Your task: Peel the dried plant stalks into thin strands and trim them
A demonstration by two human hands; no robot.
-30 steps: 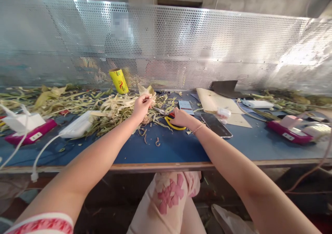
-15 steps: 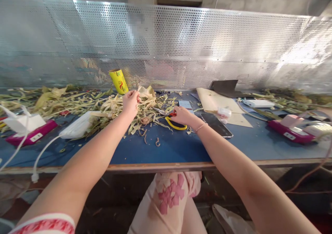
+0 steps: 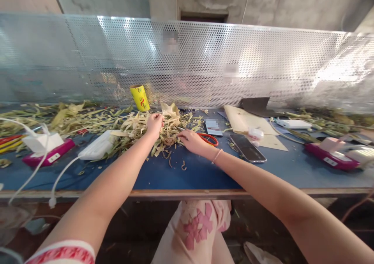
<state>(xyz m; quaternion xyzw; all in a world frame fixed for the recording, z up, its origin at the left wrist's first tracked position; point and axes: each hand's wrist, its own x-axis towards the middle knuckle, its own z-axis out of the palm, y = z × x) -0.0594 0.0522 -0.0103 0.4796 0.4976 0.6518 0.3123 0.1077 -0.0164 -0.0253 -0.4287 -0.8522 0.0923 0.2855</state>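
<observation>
My left hand (image 3: 155, 124) is pinched closed above a heap of dry, pale plant stems and leaves (image 3: 134, 124); whatever sits between its fingertips is too small to make out. Beside it, my right hand (image 3: 193, 142) is closed around scissors (image 3: 210, 138), with the red handle loop sticking out behind the fingers. Part of the scissors is hidden under that hand, and the fingertips reach the heap's right edge. A small brown curled piece (image 3: 183, 165) lies on the blue table in front of the hands.
A yellow tube (image 3: 140, 98) stands behind the heap, before a perforated metal screen (image 3: 193, 61). On the right are a phone (image 3: 247, 147), another lit phone (image 3: 214, 127) and cardboard (image 3: 244, 119). Purple power strips (image 3: 48, 155) with cables lie at both sides.
My right hand has moved left, closer to my left hand, and the scissors have turned so the red loop shows instead of the yellow one. The view has tilted slightly upward.
</observation>
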